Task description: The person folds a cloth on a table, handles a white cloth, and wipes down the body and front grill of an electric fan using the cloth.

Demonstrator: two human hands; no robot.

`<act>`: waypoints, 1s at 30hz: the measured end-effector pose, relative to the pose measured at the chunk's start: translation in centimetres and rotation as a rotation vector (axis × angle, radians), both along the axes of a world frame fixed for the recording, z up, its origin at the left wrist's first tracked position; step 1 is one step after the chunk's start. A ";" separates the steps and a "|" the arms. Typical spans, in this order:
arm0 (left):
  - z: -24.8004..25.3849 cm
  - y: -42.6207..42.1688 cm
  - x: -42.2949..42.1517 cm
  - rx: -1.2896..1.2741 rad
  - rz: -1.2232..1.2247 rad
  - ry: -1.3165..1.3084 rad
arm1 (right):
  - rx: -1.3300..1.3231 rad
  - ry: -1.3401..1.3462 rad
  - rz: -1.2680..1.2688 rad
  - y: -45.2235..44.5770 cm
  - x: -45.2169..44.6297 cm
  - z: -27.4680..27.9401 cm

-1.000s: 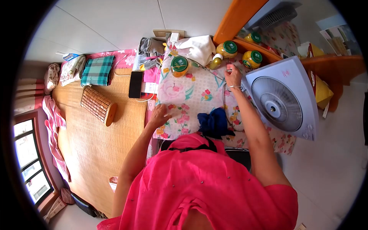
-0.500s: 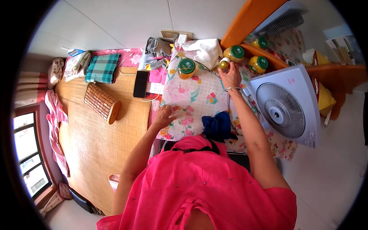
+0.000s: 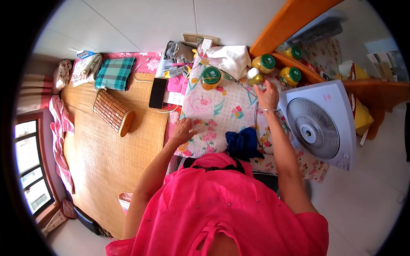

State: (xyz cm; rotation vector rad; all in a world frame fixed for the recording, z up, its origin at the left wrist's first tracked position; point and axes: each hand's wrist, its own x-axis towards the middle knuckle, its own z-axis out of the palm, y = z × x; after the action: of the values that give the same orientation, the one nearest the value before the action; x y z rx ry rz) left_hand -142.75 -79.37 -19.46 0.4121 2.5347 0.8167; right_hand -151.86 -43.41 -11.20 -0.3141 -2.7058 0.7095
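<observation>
At the back right of the flowered tablecloth [image 3: 200,102], my right hand [image 3: 267,96] has its fingertips on a small olive-green bottle [image 3: 259,79] with a rounded white top. The bottle tilts, top to the left; its lower end is partly behind the fingers. Just beyond stands a yellow jar with a green lid [image 3: 261,66], with a second such jar [image 3: 288,77] to its right. My left hand [image 3: 183,131] rests on the cloth's left edge, fingers loosely apart, holding nothing. A third green-lidded jar [image 3: 210,83] stands farther back, left of the middle.
A grey fan [image 3: 314,121] lies face up at the right, beside my right forearm. Dark blue cloth [image 3: 242,143] lies near my body. White cloth [image 3: 232,57], a cable and a black phone [image 3: 158,93] are at the back. A woven pillow [image 3: 113,112] rests on the mat.
My right hand and the small bottle have shifted slightly toward me and to the right. The bottle now leans, and more of it shows. My left hand stays in place.
</observation>
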 end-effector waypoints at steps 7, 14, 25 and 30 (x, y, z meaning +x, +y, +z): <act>-0.4 -0.3 0.1 0.015 -0.017 0.038 | 0.060 0.199 0.287 -5.0 -2.3 6.0; 0.5 0.0 -0.2 -0.006 -0.007 0.008 | 0.462 -0.012 0.566 -6.8 -11.2 -1.8; -0.3 -0.1 0.0 0.025 0.021 0.028 | -0.181 0.300 0.319 -5.6 -10.4 11.5; -1.1 -0.2 -0.2 -0.003 0.004 0.042 | -1.147 0.286 0.440 -5.5 -3.8 20.3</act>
State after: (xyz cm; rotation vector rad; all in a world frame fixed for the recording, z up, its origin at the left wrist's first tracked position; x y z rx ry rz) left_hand -142.96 -79.53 -20.57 0.4280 2.5758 0.8142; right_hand -155.66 -48.95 9.07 0.1497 -1.8219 2.1795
